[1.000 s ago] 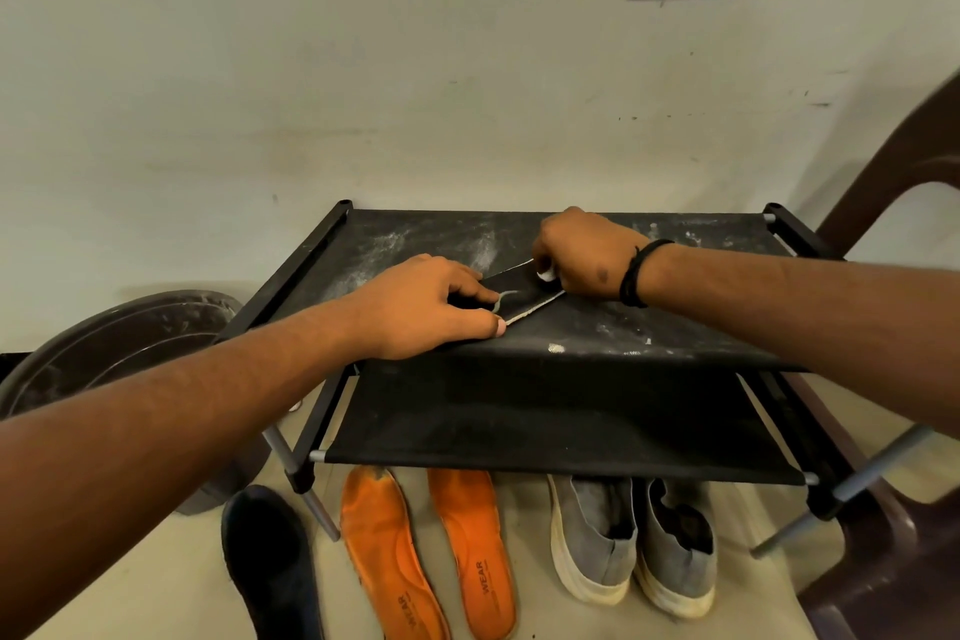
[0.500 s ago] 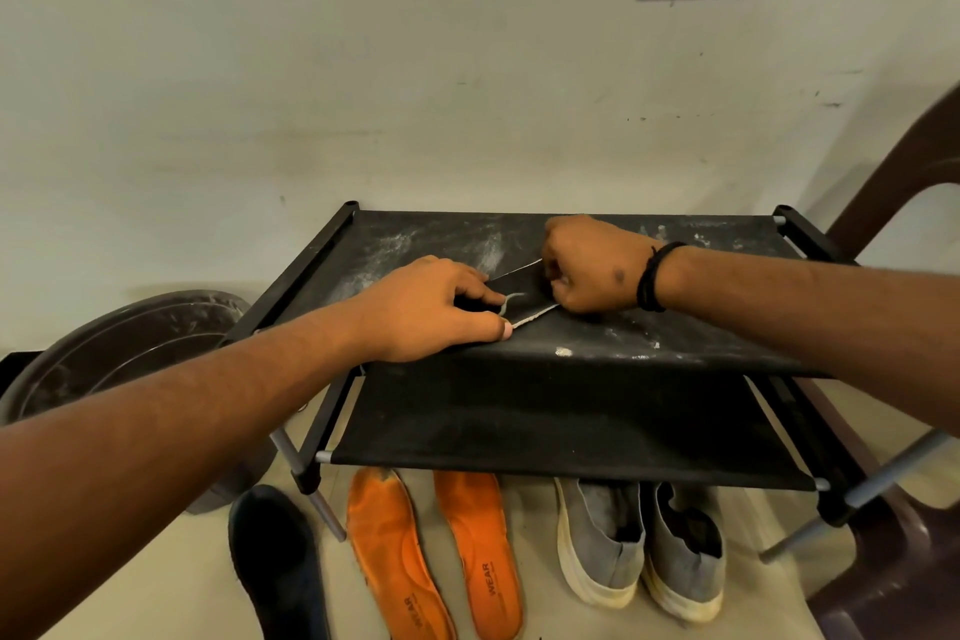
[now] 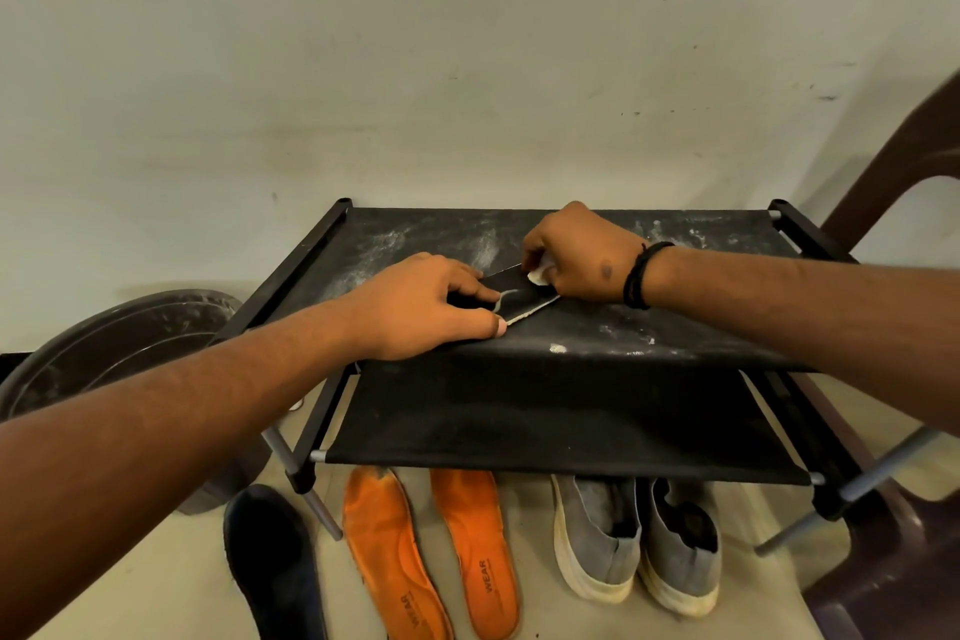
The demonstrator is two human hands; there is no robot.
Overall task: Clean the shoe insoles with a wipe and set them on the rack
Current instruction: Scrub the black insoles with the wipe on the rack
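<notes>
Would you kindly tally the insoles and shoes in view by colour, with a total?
Orange insoles: 2
Black insoles: 2, one on the floor, one on the rack under the hands
Grey shoes: 2
Total: 6

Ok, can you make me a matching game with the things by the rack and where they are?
Things:
1. wipe
2. black insole
3. orange insoles
4. grey shoes

Places:
A. floor, under the rack's right half
B. pinched in the right hand
C. top shelf, under the left hand
D. floor, left of the shoes

Pairs: 1-B, 2-C, 3-D, 4-A
</notes>
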